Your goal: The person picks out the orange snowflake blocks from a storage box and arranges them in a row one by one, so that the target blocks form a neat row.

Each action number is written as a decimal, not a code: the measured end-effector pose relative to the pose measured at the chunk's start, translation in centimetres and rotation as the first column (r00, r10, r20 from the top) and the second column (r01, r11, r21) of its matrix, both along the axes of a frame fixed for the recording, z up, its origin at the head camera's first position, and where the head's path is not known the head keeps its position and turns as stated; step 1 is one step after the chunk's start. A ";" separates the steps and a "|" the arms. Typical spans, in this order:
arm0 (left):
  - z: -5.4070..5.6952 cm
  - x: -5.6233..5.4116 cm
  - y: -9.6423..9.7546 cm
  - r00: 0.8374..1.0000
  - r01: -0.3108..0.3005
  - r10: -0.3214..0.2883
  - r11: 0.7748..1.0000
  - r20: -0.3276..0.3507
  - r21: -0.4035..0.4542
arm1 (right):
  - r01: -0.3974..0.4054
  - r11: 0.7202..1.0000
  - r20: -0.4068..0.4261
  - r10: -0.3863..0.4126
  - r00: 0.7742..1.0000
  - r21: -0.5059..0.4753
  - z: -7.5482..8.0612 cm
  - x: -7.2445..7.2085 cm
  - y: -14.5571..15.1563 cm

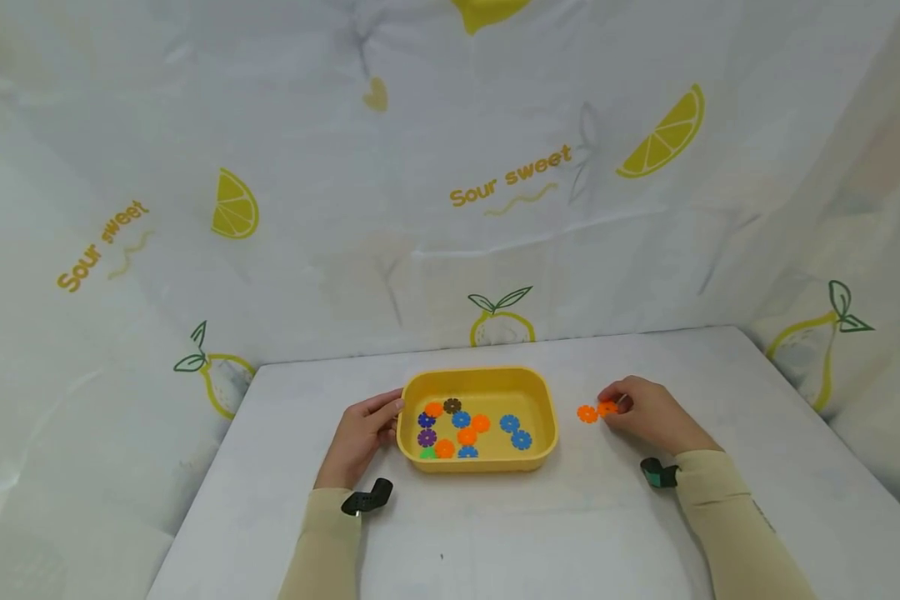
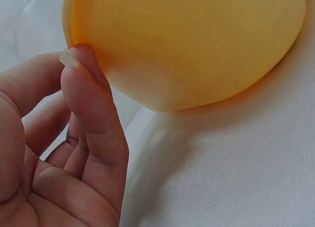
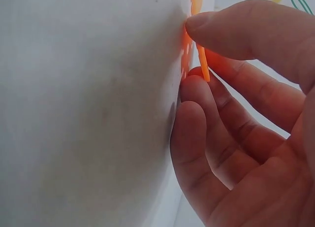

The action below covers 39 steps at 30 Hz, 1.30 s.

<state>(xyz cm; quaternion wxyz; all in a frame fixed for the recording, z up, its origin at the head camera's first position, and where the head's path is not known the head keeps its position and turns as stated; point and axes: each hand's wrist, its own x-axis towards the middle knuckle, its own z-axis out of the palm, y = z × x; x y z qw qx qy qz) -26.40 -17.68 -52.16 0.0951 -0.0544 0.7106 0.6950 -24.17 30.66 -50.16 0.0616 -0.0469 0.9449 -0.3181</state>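
My left hand [image 1: 360, 435] pinches the left rim of a yellow plastic tray [image 1: 476, 465]; the left wrist view has thumb and forefinger meeting at the tray's wall [image 2: 197, 49]. To the tray's right, my right hand [image 1: 651, 410] holds an orange notched disc [image 1: 607, 407] low over the table. A second orange disc [image 1: 587, 414] touches or overlaps it on the left; whether they are joined I cannot tell. Seen edge-on in the right wrist view, an orange disc [image 3: 203, 62] sits between thumb and fingers, partly hidden.
Several notched discs in orange, blue, purple, green and brown lie in the tray, among them a blue disc [image 1: 521, 439] at its right. The white table [image 1: 525, 542] ends at the back against a lemon-print cloth [image 1: 330, 275]. Each wrist wears a small black device.
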 end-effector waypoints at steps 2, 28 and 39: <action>0.0 0.0 0.0 1.000 0.002 -0.002 1.000 0.000 -0.001 | -0.001 1.000 0.003 0.001 1.000 0.001 0.0 0.0 0.0; 0.2 0.0 0.0 1.000 -0.008 0.008 1.000 0.006 -0.005 | -0.023 1.000 0.017 0.023 1.000 -0.004 0.2 0.0 -0.3; 0.4 0.0 0.2 1.000 0.004 -0.004 1.000 -0.006 0.027 | -0.074 0.992 -0.035 0.071 0.997 -0.098 3.1 0.7 -1.3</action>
